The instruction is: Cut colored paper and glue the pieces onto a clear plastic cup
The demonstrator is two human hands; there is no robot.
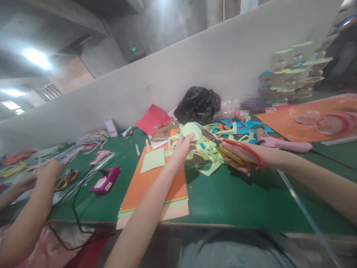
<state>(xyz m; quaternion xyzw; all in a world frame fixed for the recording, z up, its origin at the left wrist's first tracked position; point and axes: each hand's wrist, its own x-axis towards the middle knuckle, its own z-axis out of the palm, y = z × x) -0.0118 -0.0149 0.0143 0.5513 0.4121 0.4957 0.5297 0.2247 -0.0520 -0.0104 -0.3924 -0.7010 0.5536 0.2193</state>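
Note:
Between the fingers of my left hand (184,147) is a rounded piece of pale green paper (192,129), held up over a heap of scraps. My right hand (237,156) grips scissors (242,149) with red and yellow handles. Their blades point left and reach the paper's right edge; whether the blades are apart is hard to make out. Green and blue paper scraps (209,169) lie beneath both hands. Left of them, a pale green square sheet (153,160) rests on a stack of orange and other coloured paper (147,186).
A black plastic bag (198,104) and red paper (153,119) stand by the wall. At right are a pink glue gun (284,143), orange sheet (334,111) and stacked plastic cups (292,74). A purple power strip (106,181) with cables and a co-worker's hands (50,173) are at left.

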